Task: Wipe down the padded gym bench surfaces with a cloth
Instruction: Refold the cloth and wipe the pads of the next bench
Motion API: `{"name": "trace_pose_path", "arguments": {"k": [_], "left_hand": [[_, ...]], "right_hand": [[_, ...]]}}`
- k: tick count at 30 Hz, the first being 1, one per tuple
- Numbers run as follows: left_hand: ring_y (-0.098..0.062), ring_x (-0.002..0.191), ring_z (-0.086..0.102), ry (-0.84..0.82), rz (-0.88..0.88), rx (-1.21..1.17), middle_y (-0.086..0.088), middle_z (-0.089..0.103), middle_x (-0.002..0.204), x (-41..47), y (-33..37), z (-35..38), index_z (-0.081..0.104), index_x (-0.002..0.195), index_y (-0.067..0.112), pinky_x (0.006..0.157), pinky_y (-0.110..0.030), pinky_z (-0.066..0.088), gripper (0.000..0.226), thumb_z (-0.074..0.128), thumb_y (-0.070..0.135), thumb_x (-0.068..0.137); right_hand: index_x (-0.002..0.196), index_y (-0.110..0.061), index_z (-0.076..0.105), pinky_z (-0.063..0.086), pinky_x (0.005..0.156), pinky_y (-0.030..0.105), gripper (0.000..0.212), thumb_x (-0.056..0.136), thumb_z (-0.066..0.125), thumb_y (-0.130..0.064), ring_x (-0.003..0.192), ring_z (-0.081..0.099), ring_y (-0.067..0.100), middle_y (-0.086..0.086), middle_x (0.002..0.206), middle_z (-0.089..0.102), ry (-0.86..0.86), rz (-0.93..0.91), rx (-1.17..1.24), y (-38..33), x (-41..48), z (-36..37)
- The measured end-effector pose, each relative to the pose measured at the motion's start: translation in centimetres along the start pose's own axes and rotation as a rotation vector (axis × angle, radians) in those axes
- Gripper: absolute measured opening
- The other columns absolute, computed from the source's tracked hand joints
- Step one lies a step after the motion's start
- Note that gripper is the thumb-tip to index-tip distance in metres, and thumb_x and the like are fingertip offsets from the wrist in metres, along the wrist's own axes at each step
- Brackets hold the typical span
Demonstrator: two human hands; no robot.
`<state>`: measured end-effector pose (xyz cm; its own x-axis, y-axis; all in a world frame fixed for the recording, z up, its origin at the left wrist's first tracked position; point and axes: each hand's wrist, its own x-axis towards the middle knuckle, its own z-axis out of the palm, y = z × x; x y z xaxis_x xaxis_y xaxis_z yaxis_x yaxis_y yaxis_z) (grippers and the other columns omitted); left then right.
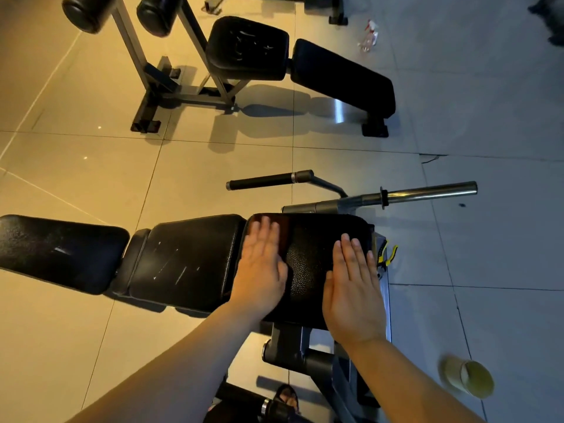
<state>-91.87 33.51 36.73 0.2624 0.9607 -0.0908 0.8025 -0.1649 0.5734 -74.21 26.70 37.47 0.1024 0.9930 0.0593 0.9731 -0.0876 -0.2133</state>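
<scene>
A black padded bench runs across the middle of the view, with a long back pad, a middle seat pad and a square end pad. My left hand lies flat on the left side of the end pad, fingers together and extended. My right hand rests flat on its right side in the same way. Neither hand holds anything. No cloth is visible. Light scuff marks show on the middle pad.
A second black bench on a grey frame stands further away. A spray bottle lies on the tiled floor beyond it. A steel bar and black handle jut from the near bench. A paper cup sits low right; yellow-handled pliers hang beside the pad.
</scene>
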Motion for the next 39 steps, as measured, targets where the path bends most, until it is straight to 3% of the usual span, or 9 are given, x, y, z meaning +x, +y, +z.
{"name": "trace_pose_path", "arguments": {"k": [2, 7, 13, 19, 23, 25, 31, 36, 39], "left_hand": [[-0.009, 0.15, -0.017, 0.023, -0.087, -0.073, 0.003, -0.005, 0.166, 0.4, 1.8, 0.6, 0.004, 0.159, 0.019, 0.125, -0.04, -0.002, 0.067, 0.038, 0.02, 0.101], [-0.002, 0.15, -0.014, -0.107, 0.311, 0.025, 0.008, -0.002, 0.166, -2.6, 2.6, 0.5, 0.005, 0.158, 0.024, 0.124, -0.033, -0.002, 0.062, 0.034, 0.026, 0.103], [-0.016, 0.151, -0.017, 0.077, -0.171, -0.059, -0.005, -0.009, 0.166, 2.3, 2.1, 1.3, -0.001, 0.158, 0.011, 0.125, -0.04, -0.005, 0.063, 0.027, 0.033, 0.106], [-0.001, 0.15, -0.014, -0.084, 0.3, -0.002, 0.007, -0.002, 0.166, -0.6, 2.3, 0.6, 0.008, 0.159, 0.022, 0.124, -0.031, -0.003, 0.058, 0.027, 0.036, 0.106], [-0.015, 0.151, -0.017, 0.027, -0.086, -0.003, -0.005, -0.01, 0.166, 2.2, 1.5, 0.5, -0.001, 0.158, 0.011, 0.124, -0.037, -0.006, 0.064, 0.029, 0.035, 0.106], [-0.019, 0.152, -0.015, 0.045, -0.146, -0.016, -0.009, -0.008, 0.166, 2.6, 4.0, 1.3, 0.002, 0.158, 0.008, 0.124, -0.038, -0.008, 0.063, 0.027, 0.034, 0.106], [-0.001, 0.15, -0.011, -0.084, 0.29, -0.051, 0.007, 0.003, 0.166, 0.7, 4.3, 1.4, 0.013, 0.158, 0.021, 0.125, -0.034, -0.001, 0.054, 0.025, 0.037, 0.107], [-0.014, 0.152, -0.013, -0.001, -0.003, 0.029, -0.004, -0.006, 0.166, 3.6, 4.3, 1.6, 0.003, 0.158, 0.013, 0.124, -0.036, -0.007, 0.061, 0.026, 0.036, 0.106], [-0.007, 0.151, -0.014, -0.063, 0.208, -0.022, 0.004, -0.006, 0.165, 2.1, 6.6, 2.1, 0.006, 0.159, 0.017, 0.124, -0.032, -0.008, 0.061, 0.028, 0.036, 0.105]], "right_hand": [[0.157, -0.01, 0.023, 0.006, 0.126, 0.042, 0.055, 0.106, 0.023, -0.03, 0.155, 0.004, 0.018, 0.009, 0.166, 0.017, 0.003, -0.003, -0.002, 0.0, 0.0, 0.0], [0.157, -0.008, 0.023, 0.009, 0.124, 0.043, 0.058, 0.104, 0.017, -0.033, 0.155, 0.007, 0.021, 0.011, 0.166, 0.017, -0.002, -0.018, -0.012, 0.0, -0.1, -0.2], [0.157, -0.009, 0.022, 0.006, 0.126, 0.042, 0.056, 0.105, 0.024, -0.029, 0.155, 0.004, 0.018, 0.008, 0.166, 0.017, 0.015, -0.009, 0.007, 0.1, 0.0, 0.2], [0.157, -0.008, 0.021, 0.006, 0.125, 0.041, 0.056, 0.105, 0.023, -0.03, 0.155, 0.003, 0.018, 0.01, 0.166, 0.015, 0.029, -0.019, 0.002, 0.1, -0.1, 0.3], [0.157, -0.01, 0.021, 0.004, 0.126, 0.039, 0.055, 0.106, 0.024, -0.03, 0.155, 0.002, 0.016, 0.009, 0.166, 0.017, 0.05, 0.013, 0.038, 0.0, -0.2, 0.4], [0.157, -0.008, 0.019, 0.005, 0.125, 0.04, 0.056, 0.105, 0.022, -0.03, 0.155, 0.002, 0.017, 0.01, 0.166, 0.016, 0.051, 0.021, 0.048, -0.1, -0.3, 0.5], [0.156, -0.004, 0.021, 0.005, 0.125, 0.041, 0.06, 0.102, 0.024, -0.03, 0.155, 0.005, 0.021, 0.013, 0.166, 0.016, 0.058, 0.02, 0.077, -0.1, -0.4, 0.5], [0.158, -0.01, 0.018, 0.004, 0.126, 0.038, 0.059, 0.104, 0.017, -0.033, 0.155, -0.005, 0.012, 0.005, 0.168, 0.011, 0.056, 0.084, 0.164, -0.1, -0.3, 0.3], [0.159, -0.011, 0.018, 0.004, 0.126, 0.034, 0.063, 0.102, 0.015, -0.038, 0.154, -0.008, 0.007, 0.0, 0.167, 0.007, 0.064, 0.127, 0.25, 0.0, -0.3, 0.1]]}}
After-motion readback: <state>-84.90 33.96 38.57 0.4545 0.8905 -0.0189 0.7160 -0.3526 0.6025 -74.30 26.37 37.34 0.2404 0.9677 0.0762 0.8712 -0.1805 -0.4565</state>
